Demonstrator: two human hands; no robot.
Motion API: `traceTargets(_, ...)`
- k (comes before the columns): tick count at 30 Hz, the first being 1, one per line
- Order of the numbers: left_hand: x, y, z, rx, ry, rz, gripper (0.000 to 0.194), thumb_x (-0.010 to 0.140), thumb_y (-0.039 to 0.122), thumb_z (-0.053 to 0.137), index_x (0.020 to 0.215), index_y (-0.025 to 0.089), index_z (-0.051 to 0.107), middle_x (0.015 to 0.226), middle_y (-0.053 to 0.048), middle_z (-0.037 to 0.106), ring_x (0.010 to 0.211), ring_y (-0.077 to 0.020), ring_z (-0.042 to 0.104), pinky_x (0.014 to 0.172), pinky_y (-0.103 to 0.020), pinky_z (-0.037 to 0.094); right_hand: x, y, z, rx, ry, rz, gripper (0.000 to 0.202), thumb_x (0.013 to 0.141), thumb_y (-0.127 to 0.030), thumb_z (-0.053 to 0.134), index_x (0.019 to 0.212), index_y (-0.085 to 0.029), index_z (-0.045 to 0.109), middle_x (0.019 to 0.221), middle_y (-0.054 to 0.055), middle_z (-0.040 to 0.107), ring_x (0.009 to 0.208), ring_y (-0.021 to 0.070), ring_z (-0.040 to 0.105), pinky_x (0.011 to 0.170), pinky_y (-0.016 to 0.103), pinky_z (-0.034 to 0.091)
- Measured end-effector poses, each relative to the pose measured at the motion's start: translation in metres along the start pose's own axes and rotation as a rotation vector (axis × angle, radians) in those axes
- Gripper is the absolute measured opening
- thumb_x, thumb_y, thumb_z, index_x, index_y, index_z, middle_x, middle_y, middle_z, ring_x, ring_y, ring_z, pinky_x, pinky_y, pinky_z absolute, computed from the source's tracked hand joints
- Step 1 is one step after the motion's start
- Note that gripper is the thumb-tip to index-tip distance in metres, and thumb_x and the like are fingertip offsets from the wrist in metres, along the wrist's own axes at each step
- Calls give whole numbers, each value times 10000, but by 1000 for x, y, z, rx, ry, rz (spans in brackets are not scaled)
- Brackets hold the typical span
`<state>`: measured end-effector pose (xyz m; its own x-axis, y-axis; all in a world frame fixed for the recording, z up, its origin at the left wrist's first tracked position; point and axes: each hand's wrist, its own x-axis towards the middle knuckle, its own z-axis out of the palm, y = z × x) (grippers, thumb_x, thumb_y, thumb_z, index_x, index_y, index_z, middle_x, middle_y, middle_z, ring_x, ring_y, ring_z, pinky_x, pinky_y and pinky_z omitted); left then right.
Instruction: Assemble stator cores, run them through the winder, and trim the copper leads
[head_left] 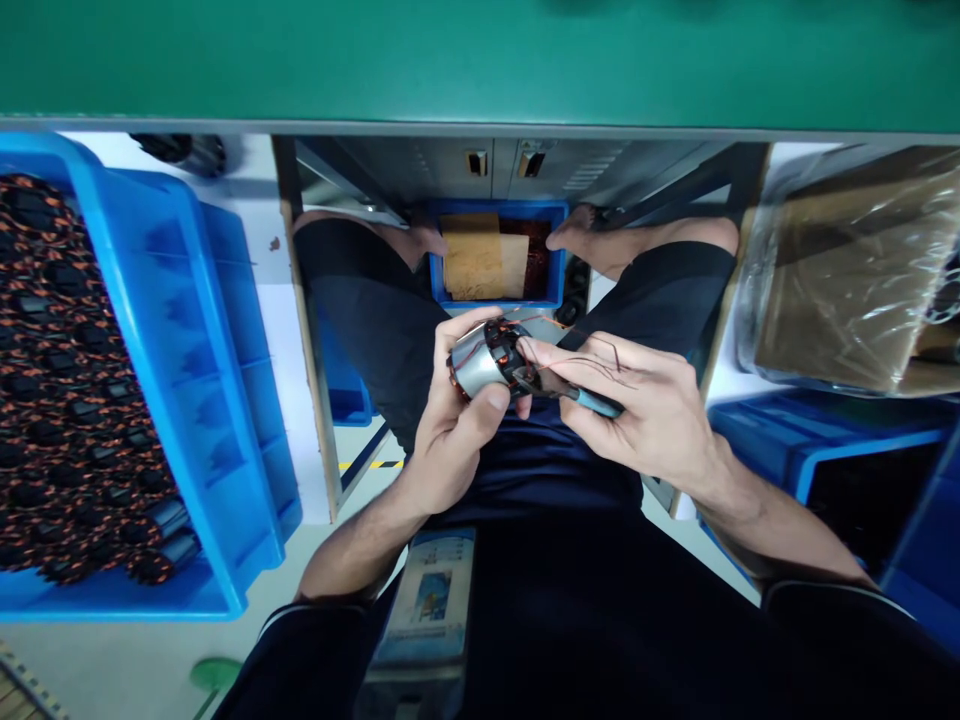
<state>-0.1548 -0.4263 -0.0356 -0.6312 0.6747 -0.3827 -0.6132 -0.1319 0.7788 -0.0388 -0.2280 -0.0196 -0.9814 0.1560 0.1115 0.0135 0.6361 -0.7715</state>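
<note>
My left hand is wrapped round a motor stator, a silvery cylinder with black end pieces and copper windings. It is held tilted above my lap. In my right hand is a small hand tool with a teal handle. The tool's tip lies close against the stator's black wired end, and my fingers partly hide it, so its exact kind is unclear. Thin loose copper wires run from that end across my right fingers.
A blue bin full of similar stators stands at left. Between my feet is a blue crate with cardboard on top. At right are a plastic-wrapped carton and another blue bin. A green tabletop edges the far side.
</note>
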Motion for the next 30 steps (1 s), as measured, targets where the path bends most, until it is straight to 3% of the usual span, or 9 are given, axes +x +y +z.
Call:
traceTargets(3,16,-14,1,-90,97,-49,537,949,516,988,1373,340,710,1178,-28,764,768,-177,715,733,-360,635,7,20,13,89,-22,55,495,1119,-180,678,1573,-306,829,1132,36,885,937,191,814,910,322,687)
traceTargets(5,41,-29,-1,-193,257,-163,510,891,427,1017,1267,293,699,1079,-6,771,721,-160,699,670,-311,590,19,47,28,155,-85,140,500,1111,-206,661,1574,-280,834,1342,57,903,1143,240,855,1071,364,666)
traceTargets(7,76,-48,-7,-284,430,-335,356,924,299,947,1132,248,663,941,9,755,644,-137,659,613,-270,524,34,83,45,166,-178,263,506,1057,-216,670,1522,-232,867,1381,67,900,1143,262,846,1078,358,629)
traceTargets(11,145,-84,-25,-312,529,-509,89,1075,197,713,1012,204,651,749,12,680,542,-118,565,563,-237,460,67,153,78,131,-317,423,393,929,-180,694,1233,-127,938,926,27,862,775,167,646,827,290,500)
traceTargets(15,177,-99,-38,-353,552,-581,165,1138,189,574,991,194,650,719,-15,665,556,-135,564,568,-225,491,88,189,94,146,-379,460,247,862,-201,720,1008,-105,896,739,-19,696,753,148,556,754,281,408)
traceTargets(19,173,-94,-42,-384,532,-563,156,1143,199,573,1009,205,652,743,-8,664,593,-139,594,585,-214,520,94,198,92,141,-406,469,203,878,-195,685,959,-116,853,749,-7,683,747,156,556,754,295,428)
traceTargets(23,145,-76,-41,-384,484,-408,220,1204,369,583,1074,234,697,851,-5,701,661,-148,673,640,-242,560,84,187,79,78,-333,436,418,949,-204,639,1291,-136,869,1058,94,825,904,231,640,903,366,531)
traceTargets(26,116,-57,-37,-266,386,-164,315,1179,559,666,1128,264,766,975,-33,738,744,-179,717,631,-280,560,66,157,64,46,-271,349,607,994,-221,620,1580,-180,772,1307,152,809,1137,312,674,1094,466,555)
traceTargets(30,77,-28,-24,-87,264,23,347,1060,627,847,1200,320,769,1086,-36,767,879,-215,764,752,-321,649,41,99,46,-65,-113,119,689,1035,-209,598,1717,-248,685,1221,126,728,1150,335,658,1101,525,566)
